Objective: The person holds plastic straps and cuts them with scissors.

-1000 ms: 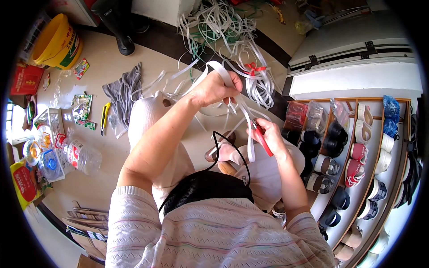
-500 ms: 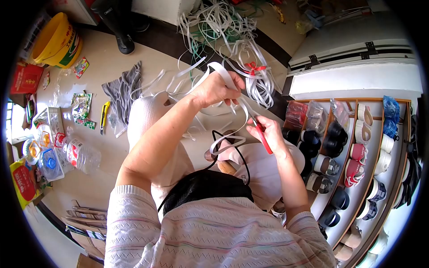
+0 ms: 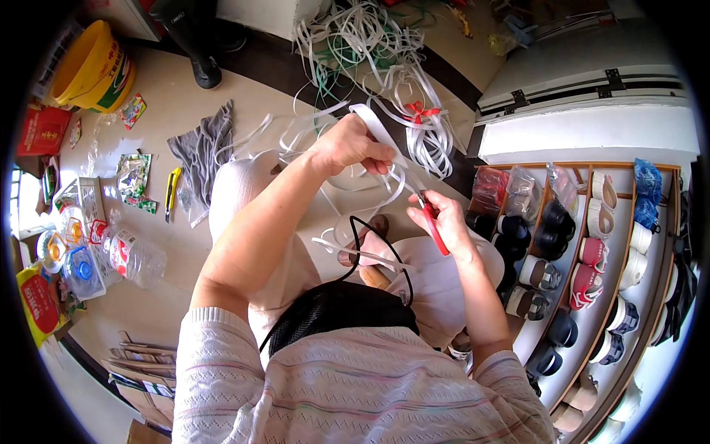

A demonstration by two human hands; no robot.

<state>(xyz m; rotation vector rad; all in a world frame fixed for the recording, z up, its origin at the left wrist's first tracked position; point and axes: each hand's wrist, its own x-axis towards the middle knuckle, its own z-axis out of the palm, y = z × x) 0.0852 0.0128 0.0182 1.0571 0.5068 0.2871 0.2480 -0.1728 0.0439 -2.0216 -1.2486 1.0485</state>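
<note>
Dropping and straightening since half a second ago, one loose strip (image 3: 379, 259) is now below and left of the scissors (image 3: 437, 233). Our right hand (image 3: 452, 224) has its fingers closed round them; our left hand (image 3: 352, 146) pinches the white strap (image 3: 377, 126), above and left of them. Far left of them, the bucket's (image 3: 116, 75) Chinese lettering is too small for us.

Pale floor (image 3: 185, 255), dark border strip (image 3: 455, 83), wooden shoe rack (image 3: 594, 318).
</note>
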